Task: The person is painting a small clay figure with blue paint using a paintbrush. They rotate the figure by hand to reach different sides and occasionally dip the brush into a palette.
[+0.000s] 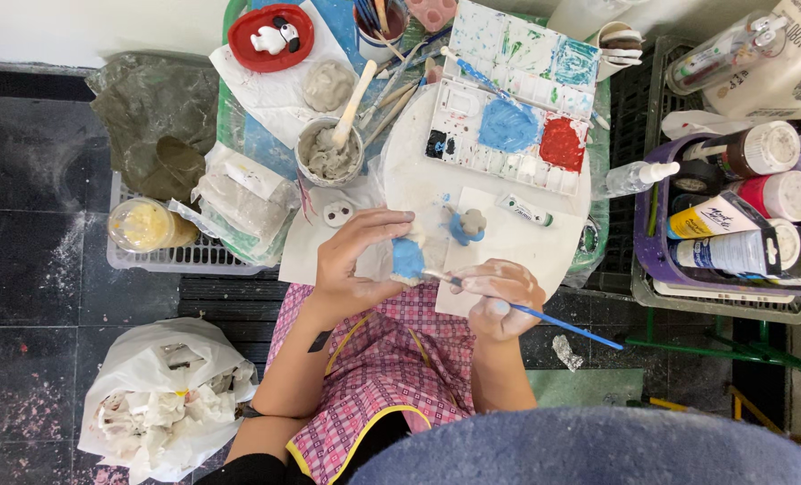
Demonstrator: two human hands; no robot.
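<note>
Seen from above: a small round white bench (418,171) crowded with craft gear, set on a dark grey tiled floor (32,278) dusted with pale powder. On the bench, an open white paint palette (517,90) with blue and red pools, a grey cup of clay slip (327,154) with a wooden stick in it, a lump of grey clay (327,84), a red oval dish (270,38) with a small white figure. To the person's right, a purple basket (652,260) packed with paint bottles; to the left, a white plastic crate (176,256) with a yellowish jar, and a white plastic bag (162,400) on the floor.

Held just above the bench's near edge, over the pink checked apron (374,359): a small clay figure painted blue (408,258), pale and unpainted on its left part (exact shape hard to tell). Left hand (356,260), fingers clamped around the figure. Right hand (499,296), fingers together, pinching a thin blue-handled brush (562,325), bristle end touching the figure's blue patch.

Little bare room: only a white paper sheet (526,242) near the hands, carrying a second blue-topped clay piece (468,224) and a small paint tube (526,210).
</note>
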